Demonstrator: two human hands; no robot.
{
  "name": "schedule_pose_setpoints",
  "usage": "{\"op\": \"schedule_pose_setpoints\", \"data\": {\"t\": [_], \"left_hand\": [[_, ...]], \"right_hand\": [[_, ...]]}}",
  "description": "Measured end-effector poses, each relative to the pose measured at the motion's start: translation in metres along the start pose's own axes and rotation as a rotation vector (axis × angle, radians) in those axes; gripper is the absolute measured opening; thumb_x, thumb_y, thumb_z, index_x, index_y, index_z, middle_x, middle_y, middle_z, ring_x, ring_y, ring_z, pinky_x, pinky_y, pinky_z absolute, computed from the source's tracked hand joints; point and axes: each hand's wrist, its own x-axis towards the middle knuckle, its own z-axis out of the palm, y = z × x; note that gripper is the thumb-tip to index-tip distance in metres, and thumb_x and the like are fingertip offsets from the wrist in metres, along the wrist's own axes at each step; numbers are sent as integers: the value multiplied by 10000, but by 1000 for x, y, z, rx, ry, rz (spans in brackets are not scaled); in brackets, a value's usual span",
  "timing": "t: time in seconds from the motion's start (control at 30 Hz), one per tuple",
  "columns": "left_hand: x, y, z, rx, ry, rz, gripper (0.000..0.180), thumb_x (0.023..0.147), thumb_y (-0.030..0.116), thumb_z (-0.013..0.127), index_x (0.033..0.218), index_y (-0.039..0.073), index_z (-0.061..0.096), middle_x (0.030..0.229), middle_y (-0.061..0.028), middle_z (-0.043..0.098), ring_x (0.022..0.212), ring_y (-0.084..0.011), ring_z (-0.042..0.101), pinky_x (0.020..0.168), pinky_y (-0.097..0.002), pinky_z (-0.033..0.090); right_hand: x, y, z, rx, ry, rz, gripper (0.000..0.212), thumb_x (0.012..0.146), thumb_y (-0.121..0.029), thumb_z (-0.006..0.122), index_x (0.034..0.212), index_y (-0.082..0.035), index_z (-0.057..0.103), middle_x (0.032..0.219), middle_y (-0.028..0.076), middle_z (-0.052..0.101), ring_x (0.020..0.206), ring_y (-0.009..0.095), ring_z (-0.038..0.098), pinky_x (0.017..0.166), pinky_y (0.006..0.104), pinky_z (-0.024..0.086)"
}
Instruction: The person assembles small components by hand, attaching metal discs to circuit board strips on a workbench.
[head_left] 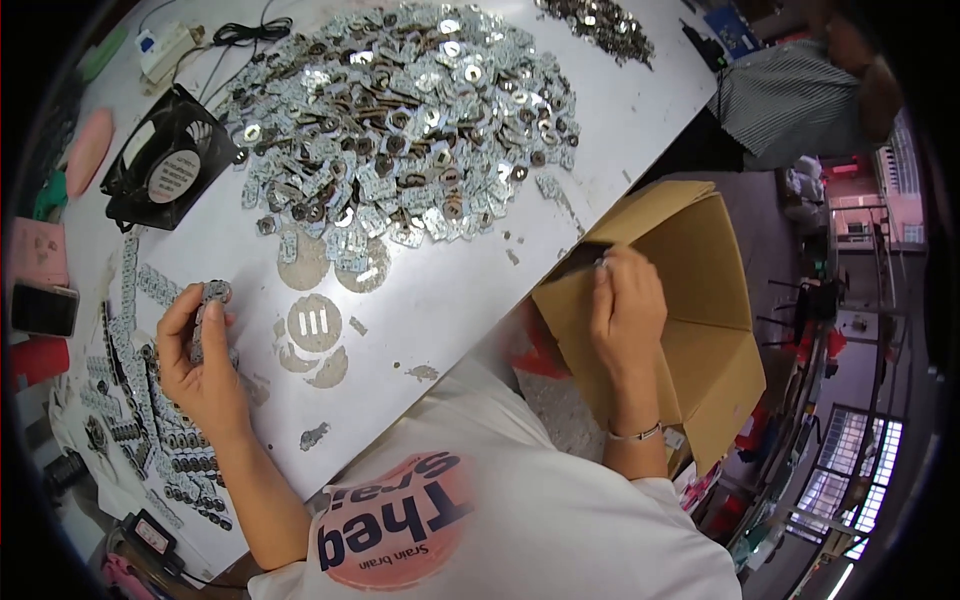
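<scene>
My left hand pinches a grey metal piece, well left of the carton; right hand nearer, fingers curled over it, contents unclear.

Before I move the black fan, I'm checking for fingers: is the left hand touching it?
Apart. The head view plainly shows white tabletop between the left hand and the black fan above it in the picture.
</scene>
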Motion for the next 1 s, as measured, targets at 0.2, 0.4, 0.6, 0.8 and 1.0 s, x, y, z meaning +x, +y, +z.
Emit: {"op": "schedule_pose_setpoints", "data": {"t": [0.2, 0.4, 0.6, 0.8, 1.0], "left_hand": [[-1, 2, 0, -54, -11, 12, 214, 910, 58, 627, 1116, 1, 622, 1002, -56, 639, 823, -103, 582, 780, -233, 475], [0, 1, -1, -48, -78, 37, 177, 891, -9, 608, 1066, -6, 628, 1059, -72, 618, 854, -110, 587, 741, -230, 503], [-1, -4, -5, -75, -162, 147, 214, 854, -53, 611, 1064, -24, 641, 1033, -86, 616, 849, -136, 599, 667, -243, 523], [0, 5, -6, -167, -249, -228, 159, 848, -8, 621, 1006, -9, 604, 999, -83, 609, 947, -159, 606, 735, -276, 529], [15, 6, -15, -426, -212, -387, 194, 851, 24, 676, 1029, -27, 618, 966, -98, 641, 794, -127, 635, 684, -230, 518]], "right_hand": [[-19, -1, -13, 141, -45, -232, 81, 768, -86, 627, 832, -63, 584, 939, 89, 634, 742, 280, 548, 661, 376, 443], [-12, 5, -30, 199, -91, -210, 66, 808, -82, 632, 849, -36, 607, 1026, 113, 647, 805, 290, 593, 717, 360, 486], [26, -63, -61, 204, 13, -81, 77, 834, -105, 632, 873, -39, 627, 992, 118, 623, 835, 288, 579, 721, 366, 485], [98, -168, 39, 919, -281, -392, 112, 879, -134, 598, 908, -33, 637, 801, 130, 598, 733, 273, 583, 667, 374, 466], [126, -226, 61, 1093, -708, -559, 136, 908, -131, 611, 891, -2, 647, 743, 51, 592, 653, 110, 525, 580, 260, 420]]}}
